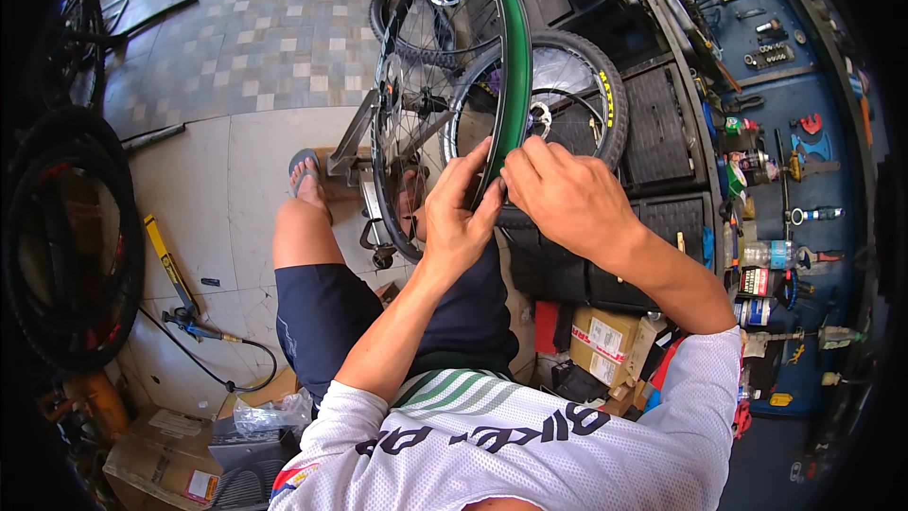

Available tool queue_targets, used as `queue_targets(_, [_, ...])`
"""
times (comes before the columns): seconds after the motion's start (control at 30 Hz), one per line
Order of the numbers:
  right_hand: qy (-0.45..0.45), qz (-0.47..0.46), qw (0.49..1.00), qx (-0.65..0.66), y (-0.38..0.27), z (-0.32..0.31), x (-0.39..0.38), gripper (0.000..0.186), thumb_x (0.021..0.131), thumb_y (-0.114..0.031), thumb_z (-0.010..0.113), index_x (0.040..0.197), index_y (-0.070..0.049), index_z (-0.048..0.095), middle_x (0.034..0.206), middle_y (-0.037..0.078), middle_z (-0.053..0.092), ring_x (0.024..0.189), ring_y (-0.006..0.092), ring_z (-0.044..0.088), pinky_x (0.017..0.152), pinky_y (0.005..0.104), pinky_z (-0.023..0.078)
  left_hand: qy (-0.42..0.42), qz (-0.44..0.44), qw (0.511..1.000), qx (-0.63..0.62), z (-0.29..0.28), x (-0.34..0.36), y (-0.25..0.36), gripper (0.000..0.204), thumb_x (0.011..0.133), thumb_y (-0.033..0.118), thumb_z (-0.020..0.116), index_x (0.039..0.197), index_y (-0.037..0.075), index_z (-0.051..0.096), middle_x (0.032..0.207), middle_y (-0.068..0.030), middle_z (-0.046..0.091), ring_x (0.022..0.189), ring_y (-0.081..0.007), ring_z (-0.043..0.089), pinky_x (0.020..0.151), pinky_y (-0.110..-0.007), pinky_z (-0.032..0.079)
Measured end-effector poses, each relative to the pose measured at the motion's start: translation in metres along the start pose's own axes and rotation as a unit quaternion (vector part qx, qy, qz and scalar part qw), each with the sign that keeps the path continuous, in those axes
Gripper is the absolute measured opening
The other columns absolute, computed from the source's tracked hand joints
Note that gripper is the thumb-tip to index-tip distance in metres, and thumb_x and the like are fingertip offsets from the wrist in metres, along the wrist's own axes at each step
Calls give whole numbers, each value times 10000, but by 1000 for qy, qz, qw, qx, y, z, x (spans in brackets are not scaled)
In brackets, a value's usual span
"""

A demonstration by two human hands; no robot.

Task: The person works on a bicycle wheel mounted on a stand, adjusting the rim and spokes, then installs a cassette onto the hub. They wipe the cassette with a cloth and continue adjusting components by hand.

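Green rim tape point(519, 57) rises near-vertically from mid-frame, pinched low by the right hand point(567, 197), left hand point(458, 206) gripping the wheel rim point(503, 57).

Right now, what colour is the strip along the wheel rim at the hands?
The strip is green; it shows best in the head view.

We see the wheel point(516, 76) upright in its stand point(354, 134) before us, with two other wheels point(615, 99) beyond it. To our left we find tyres point(125, 237) and, nearer, a hose point(230, 385) on the floor point(203, 194); to our right, tools point(813, 167), with boxes point(605, 341) closer in.
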State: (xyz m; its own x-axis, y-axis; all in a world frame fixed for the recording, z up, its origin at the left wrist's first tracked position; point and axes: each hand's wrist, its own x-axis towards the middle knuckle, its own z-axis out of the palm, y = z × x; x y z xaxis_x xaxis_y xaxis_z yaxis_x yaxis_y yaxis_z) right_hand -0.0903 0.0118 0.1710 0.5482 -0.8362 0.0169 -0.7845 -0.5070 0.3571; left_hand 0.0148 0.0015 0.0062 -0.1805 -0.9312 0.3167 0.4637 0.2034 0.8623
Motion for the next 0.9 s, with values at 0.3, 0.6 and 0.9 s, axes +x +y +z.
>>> queue_targets(0.3, [13, 120, 983, 139, 5, 23, -1, 244, 982, -256, 653, 904, -36, 582, 777, 86, 599, 607, 211, 639, 530, 374, 531, -17, -18, 999, -22, -1, 1, -5, 495, 950, -45, 602, 1432, -66, 488, 1089, -68, 547, 932, -111, 611, 787, -249, 524])
queue_targets(0.6, [51, 347, 604, 716, -13, 56, -29, 268, 988, -127, 675, 1182, 54, 641, 965, 20, 674, 764, 37, 585, 677, 189, 477, 24, -72, 992, -99, 0, -15, 1, 591, 903, -42, 657, 1465, -2, 477, 1028, -93, 634, 868, -123, 629, 737, -240, 498])
queue_targets(0.9, [131, 298, 646, 691, -30, 108, -43, 252, 935, -185, 709, 1081, -10, 602, 833, -28, 578, 603, -12, 401, 525, 191, 316, -20, 36, 996, 84, -14, -19, -1, 588, 856, -49, 672, 1427, -50, 532, 1036, -116, 638, 908, -216, 576, 827, -311, 467])
